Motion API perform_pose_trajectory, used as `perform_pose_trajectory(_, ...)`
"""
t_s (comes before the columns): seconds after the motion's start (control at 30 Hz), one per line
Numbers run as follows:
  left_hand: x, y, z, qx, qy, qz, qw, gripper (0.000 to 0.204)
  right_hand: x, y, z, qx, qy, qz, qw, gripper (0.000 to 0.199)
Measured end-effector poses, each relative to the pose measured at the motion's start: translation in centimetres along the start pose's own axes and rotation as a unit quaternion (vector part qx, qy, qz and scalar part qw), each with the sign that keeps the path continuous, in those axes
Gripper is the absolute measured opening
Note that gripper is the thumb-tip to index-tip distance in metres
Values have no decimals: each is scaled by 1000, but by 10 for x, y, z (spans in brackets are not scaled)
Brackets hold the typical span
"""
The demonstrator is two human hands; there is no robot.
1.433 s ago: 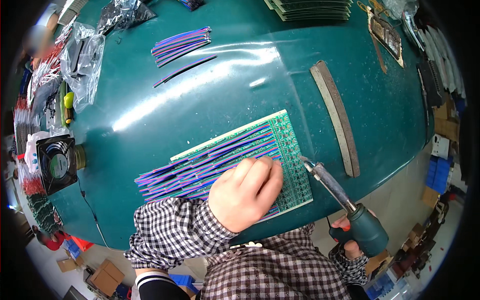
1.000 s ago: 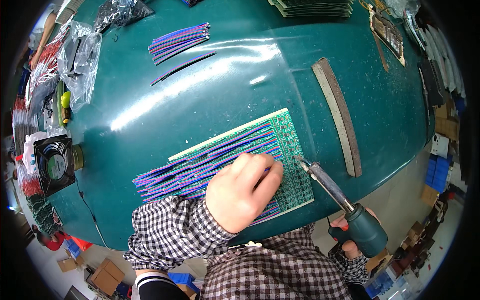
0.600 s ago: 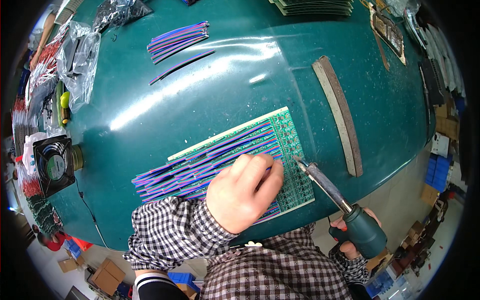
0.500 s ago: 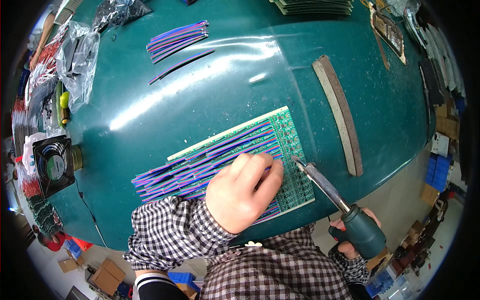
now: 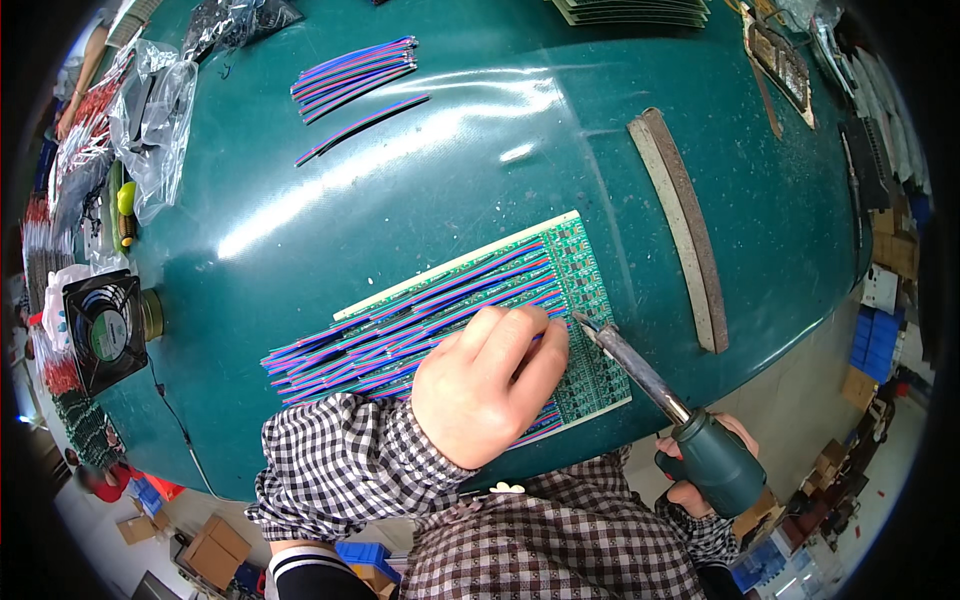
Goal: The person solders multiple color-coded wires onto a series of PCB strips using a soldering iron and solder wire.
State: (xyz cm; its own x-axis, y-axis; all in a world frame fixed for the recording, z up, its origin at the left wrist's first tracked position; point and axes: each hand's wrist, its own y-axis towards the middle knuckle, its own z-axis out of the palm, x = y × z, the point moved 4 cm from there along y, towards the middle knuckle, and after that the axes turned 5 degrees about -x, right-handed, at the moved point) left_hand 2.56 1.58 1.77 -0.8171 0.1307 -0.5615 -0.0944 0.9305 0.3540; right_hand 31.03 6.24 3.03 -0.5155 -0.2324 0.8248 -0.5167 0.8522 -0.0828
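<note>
A green circuit board panel [image 5: 585, 350] lies tilted on the table, with rows of blue, red and black ribbon wires [image 5: 400, 325] running off its left side. My left hand [image 5: 490, 385] rests over these wires, fingers bent and pinched on a wire end at the pads; the fingertips partly hide it. My right hand [image 5: 735, 435] is wrapped round the dark green handle of a soldering iron [image 5: 645, 375]. Its tip points up and left over the board, close beside my left fingertips. Whether it touches a pad I cannot tell.
A curved grey-brown strip [image 5: 680, 230] lies right of the board. Loose ribbon wires [image 5: 355, 78] are bundled at the back. A small black fan [image 5: 105, 330] stands at left, near plastic bags [image 5: 155, 130]. Stacked boards [image 5: 635, 10] sit at the far edge.
The soldering iron has shifted slightly left, bringing its tip nearer my left fingertips. My left hand has stayed almost in place.
</note>
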Motion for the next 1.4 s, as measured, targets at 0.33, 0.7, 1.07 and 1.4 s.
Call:
perform_pose_trajectory(0.33, 0, 1, 0, 1, 6, 1, 1000, 36, -7, -7, -1, -35, 28, 15, 999, 78)
perform_pose_trajectory(0.7, -1, -1, 1, -1, 6, 2, 1000, 38, 4, 1, 0, -32, 45, 47, 997, 76)
perform_pose_trajectory(1.07, -5, -4, 4, -7, 61, 52, 997, 35, -3, -7, -3, -35, 40, 39, 998, 78)
perform_pose_trajectory(1.4, -6, -7, 8, -30, 92, 65, 993, 34, -6, -10, -2, -46, 48, 43, 997, 77)
